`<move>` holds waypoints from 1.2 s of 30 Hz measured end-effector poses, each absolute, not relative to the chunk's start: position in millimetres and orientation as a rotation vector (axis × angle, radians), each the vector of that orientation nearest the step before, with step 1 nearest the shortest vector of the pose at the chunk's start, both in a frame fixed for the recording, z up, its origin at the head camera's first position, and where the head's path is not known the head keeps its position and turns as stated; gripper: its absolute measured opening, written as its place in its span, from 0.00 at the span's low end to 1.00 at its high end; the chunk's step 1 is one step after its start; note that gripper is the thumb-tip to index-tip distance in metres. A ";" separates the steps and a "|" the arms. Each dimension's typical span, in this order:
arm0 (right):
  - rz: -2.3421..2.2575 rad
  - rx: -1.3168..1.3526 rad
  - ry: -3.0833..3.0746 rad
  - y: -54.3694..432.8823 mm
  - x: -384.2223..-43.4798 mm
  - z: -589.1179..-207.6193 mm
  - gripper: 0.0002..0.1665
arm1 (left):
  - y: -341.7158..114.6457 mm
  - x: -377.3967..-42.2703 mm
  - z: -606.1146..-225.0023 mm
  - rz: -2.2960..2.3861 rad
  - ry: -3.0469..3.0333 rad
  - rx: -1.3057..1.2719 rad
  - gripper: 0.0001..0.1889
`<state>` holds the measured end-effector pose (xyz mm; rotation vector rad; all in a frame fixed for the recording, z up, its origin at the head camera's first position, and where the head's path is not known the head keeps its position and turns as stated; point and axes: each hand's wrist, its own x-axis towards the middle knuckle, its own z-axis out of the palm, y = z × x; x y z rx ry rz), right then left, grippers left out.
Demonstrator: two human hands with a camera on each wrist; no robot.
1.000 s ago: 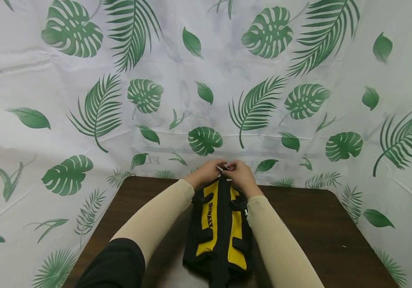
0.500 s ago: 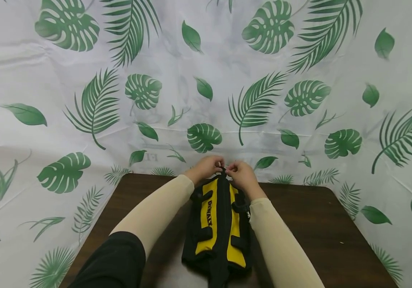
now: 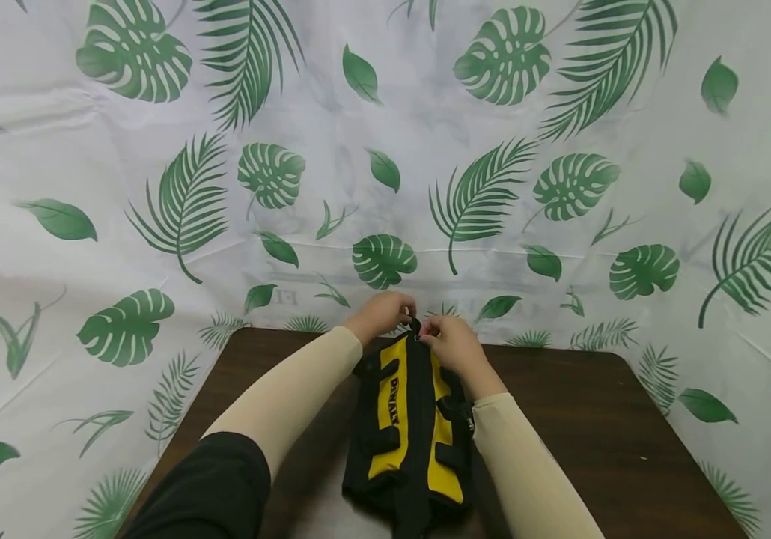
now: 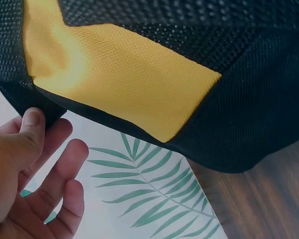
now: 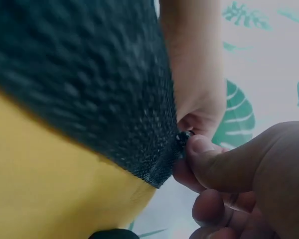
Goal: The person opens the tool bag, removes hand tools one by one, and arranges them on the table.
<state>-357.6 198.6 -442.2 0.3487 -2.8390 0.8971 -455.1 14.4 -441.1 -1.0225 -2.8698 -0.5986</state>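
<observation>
A black and yellow tool bag [image 3: 395,404] lies lengthwise on the table, with a black zipper band along its top and DEWALT lettering on its left yellow panel. At its far end my left hand [image 3: 382,314] pinches a black webbing tab [image 4: 50,107] between thumb and forefinger; the other fingers are loosely bent in the left wrist view. Beside it my right hand [image 3: 456,344] pinches the small zipper pull [image 3: 417,338] at the far end of the band. In the right wrist view the right fingertips [image 5: 202,144] mostly hide the pull.
The dark brown table [image 3: 574,419] extends on both sides of the bag, its far edge close behind the hands. A white sheet [image 3: 331,172] with green leaf prints hangs behind it. Black loops and a buckle [image 3: 456,408] stick out from the bag's right side.
My right hand has shifted slightly down toward the near side, onto the end of the zipper band. The left hand stays at the tab, and the bag keeps its place.
</observation>
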 end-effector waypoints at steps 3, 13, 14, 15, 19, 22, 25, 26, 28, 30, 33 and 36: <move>0.866 0.406 -2.824 199.5 -345.9 -445.2 0.09 | 13.7 -454.0 -442.2 -0.652 -2.876 -1.016 0.06; 0.754 0.439 -2.730 199.4 -318.8 -453.4 0.06 | 16.5 -451.4 -442.4 -0.702 -2.888 -0.958 0.07; 0.747 0.452 -2.707 199.3 -317.7 -454.4 0.05 | 17.3 -451.7 -442.7 -0.709 -2.891 -0.949 0.07; 0.732 0.463 -2.688 199.6 -316.7 -455.6 0.05 | 18.2 -452.2 -443.1 -0.711 -2.893 -0.941 0.07; 0.716 0.484 -2.644 201.1 -308.8 -458.9 0.06 | 22.7 -453.5 -445.3 -0.690 -2.900 -0.918 0.07; 0.721 0.506 -2.639 202.2 -298.3 -459.2 0.06 | 24.5 -453.5 -446.9 -0.671 -2.893 -0.924 0.07; 0.766 0.570 -2.642 204.2 -286.3 -460.0 0.08 | 24.2 -453.8 -449.1 -0.659 -2.880 -0.936 0.06; 0.797 0.602 -2.648 205.2 -282.1 -460.4 0.09 | 23.4 -453.6 -449.7 -0.656 -2.876 -0.938 0.07; 0.871 0.686 -2.662 207.6 -274.1 -461.9 0.10 | 21.7 -453.6 -450.7 -0.649 -2.875 -0.935 0.07; 0.950 0.759 -2.689 210.2 -265.1 -462.9 0.11 | 19.9 -453.3 -450.7 -0.649 -2.877 -0.931 0.07; 1.045 0.839 -2.736 214.4 -250.1 -465.5 0.11 | 19.6 -452.1 -451.8 -0.685 -2.889 -0.923 0.08; 1.095 0.879 -2.770 216.7 -235.3 -468.4 0.11 | 20.3 -450.9 -452.8 -0.702 -2.899 -0.919 0.08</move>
